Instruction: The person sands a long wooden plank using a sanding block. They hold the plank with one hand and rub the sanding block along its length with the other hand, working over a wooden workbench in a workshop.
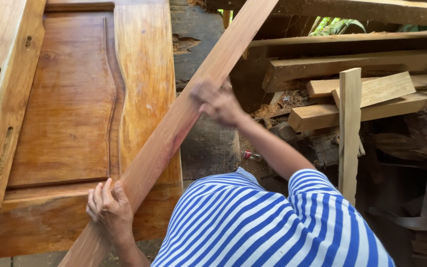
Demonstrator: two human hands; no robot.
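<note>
Both hands grip one long reddish wooden plank (174, 123) that runs on a slant from the lower left up to the top centre of the view. Near the plank's lower end, the left hand (108, 210) curls over its left edge, fingers (97, 195) pressed together against the wood and the wrist bent back toward the body. Higher up, the right hand (218, 103) closes around the plank's right edge; it is blurred, so how the fingers lie there is hard to tell, though the hand seems wrapped on the board. The right arm reaches forward and up, nearly straight, out of a blue-and-white striped shirt (263, 222).

Behind the plank a varnished panelled wooden door (70, 113) lies flat, and the plank crosses its right stile. A pale door stile with cut mortise slots (1, 99) rests slanted over the door's left side. To the right sits a loose pile of rough timber offcuts (352, 94), with one narrow pale batten (350, 128) standing upright in front of it. No bin or box shows; the offcuts lie stacked on one another, with sawdust between them.
</note>
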